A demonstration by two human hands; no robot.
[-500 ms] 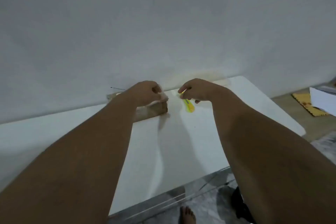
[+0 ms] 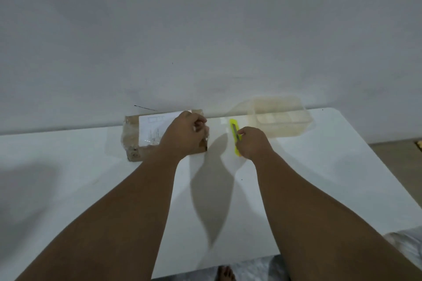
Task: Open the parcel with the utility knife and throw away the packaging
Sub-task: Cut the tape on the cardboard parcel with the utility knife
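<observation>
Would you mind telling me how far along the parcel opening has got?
Nothing is cut yet: the parcel lies on the table, apparently sealed, label up. In hand: the left hand rests on its right end, and the right hand closes on the yellow knife, which lies on the table. Left: slitting the wrap, taking out the contents and binning the packaging.

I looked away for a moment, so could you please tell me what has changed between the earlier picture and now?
The right hand has slid toward the person along the yellow utility knife, so more of the knife shows beyond the fingers; it lies lengthwise on the white table. The view has shifted, bringing a clear plastic container into sight. The left hand stays on the parcel.
</observation>
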